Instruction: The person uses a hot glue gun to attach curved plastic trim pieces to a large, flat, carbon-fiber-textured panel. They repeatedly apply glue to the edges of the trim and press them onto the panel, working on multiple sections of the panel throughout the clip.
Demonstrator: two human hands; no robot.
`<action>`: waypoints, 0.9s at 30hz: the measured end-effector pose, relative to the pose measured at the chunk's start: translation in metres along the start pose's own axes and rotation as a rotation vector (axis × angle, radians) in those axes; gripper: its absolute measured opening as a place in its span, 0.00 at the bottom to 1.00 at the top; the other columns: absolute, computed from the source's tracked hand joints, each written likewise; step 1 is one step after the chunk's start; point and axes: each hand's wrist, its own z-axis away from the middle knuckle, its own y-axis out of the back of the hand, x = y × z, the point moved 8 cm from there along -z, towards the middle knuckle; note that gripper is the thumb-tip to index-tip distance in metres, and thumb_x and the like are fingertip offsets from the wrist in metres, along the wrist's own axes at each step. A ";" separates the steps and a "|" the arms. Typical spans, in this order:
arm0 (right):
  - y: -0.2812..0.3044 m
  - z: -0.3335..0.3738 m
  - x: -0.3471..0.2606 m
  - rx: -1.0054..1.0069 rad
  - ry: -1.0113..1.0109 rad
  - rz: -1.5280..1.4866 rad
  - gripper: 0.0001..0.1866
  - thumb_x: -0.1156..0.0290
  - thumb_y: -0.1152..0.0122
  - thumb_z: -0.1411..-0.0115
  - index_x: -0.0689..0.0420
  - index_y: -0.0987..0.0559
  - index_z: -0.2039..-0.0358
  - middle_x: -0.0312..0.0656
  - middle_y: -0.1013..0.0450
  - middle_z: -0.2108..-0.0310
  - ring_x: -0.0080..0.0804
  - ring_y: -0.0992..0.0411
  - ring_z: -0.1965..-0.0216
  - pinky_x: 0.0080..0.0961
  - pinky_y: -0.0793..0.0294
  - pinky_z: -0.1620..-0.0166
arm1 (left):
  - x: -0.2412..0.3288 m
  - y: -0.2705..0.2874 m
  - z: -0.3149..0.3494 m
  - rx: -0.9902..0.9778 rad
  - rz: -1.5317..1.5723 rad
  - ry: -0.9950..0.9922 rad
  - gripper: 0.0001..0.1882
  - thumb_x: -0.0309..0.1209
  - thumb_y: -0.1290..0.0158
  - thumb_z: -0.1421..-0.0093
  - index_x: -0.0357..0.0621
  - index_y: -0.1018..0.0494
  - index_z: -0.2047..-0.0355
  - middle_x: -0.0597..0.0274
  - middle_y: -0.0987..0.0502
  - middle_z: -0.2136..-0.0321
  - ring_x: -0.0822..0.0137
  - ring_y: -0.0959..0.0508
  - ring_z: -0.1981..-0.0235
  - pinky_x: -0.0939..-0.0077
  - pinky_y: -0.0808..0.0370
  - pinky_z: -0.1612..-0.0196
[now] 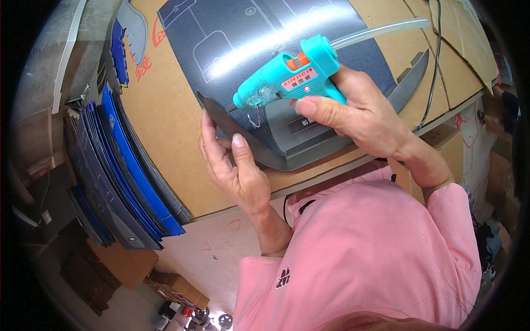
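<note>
- Dark-blue panel (pixel 232 49) lies on the tan surface (pixel 165 138), below the glue gun (pixel 301 74); it is probably light and fairly stiff, likely to flex rather than crumple, and its sheen suggests a slightly slippery face.
- Best hold: its black border strip (pixel 309 160), well clear of the nozzle (pixel 239 100); the left hand (pixel 237 171) grasps the strip's raised left end, fingers behind, thumb in front.
- Glue gun is held over the panel, the right hand (pixel 361 113) wrapped around its handle; likely light, hard plastic with a hot tip, so the handle is the safe grip.
- Looks: the panel carries pale outlines under broad glare; the gun is turquoise with an orange part, 1 glowing light, a clear stick (pixel 381 33) behind and 1 thin strand (pixel 258 116) below its smeared front.
</note>
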 end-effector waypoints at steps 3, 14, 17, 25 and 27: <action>0.005 0.004 0.001 0.039 0.011 0.014 0.22 0.58 0.43 0.40 0.63 0.28 0.53 0.42 0.27 0.70 0.29 0.30 0.69 0.27 0.30 0.61 | 0.003 -0.002 -0.002 -0.002 -0.045 -0.006 0.25 0.21 0.53 0.42 0.36 0.37 0.42 0.60 0.31 0.58 0.76 0.35 0.74 0.81 0.35 0.69; 0.049 0.037 0.025 0.280 0.008 -0.133 0.23 0.59 0.41 0.39 0.61 0.30 0.49 0.33 0.29 0.67 0.16 0.36 0.74 0.15 0.35 0.73 | 0.010 -0.029 -0.009 0.005 -0.542 -0.131 0.19 0.21 0.50 0.45 0.32 0.29 0.51 0.46 0.26 0.54 0.53 0.27 0.60 0.65 0.28 0.58; 0.057 0.043 0.026 0.374 0.087 -0.138 0.22 0.59 0.41 0.39 0.60 0.29 0.50 0.32 0.31 0.70 0.13 0.39 0.77 0.13 0.40 0.77 | 0.012 -0.035 -0.009 0.000 -0.566 -0.149 0.17 0.21 0.50 0.45 0.31 0.27 0.54 0.46 0.25 0.56 0.51 0.26 0.59 0.63 0.28 0.57; 0.062 0.041 0.037 0.319 0.043 -0.116 0.22 0.59 0.41 0.39 0.62 0.28 0.50 0.34 0.29 0.70 0.16 0.36 0.75 0.15 0.36 0.72 | 0.029 -0.051 -0.003 0.027 -0.664 -0.408 0.13 0.18 0.47 0.47 0.32 0.23 0.60 0.49 0.21 0.61 0.55 0.25 0.63 0.66 0.27 0.60; 0.063 0.040 0.036 0.326 0.072 -0.087 0.22 0.60 0.41 0.39 0.63 0.29 0.50 0.37 0.27 0.67 0.19 0.33 0.71 0.17 0.33 0.66 | 0.031 -0.054 -0.003 0.023 -0.683 -0.440 0.12 0.18 0.47 0.47 0.33 0.22 0.61 0.49 0.21 0.61 0.56 0.24 0.64 0.67 0.26 0.60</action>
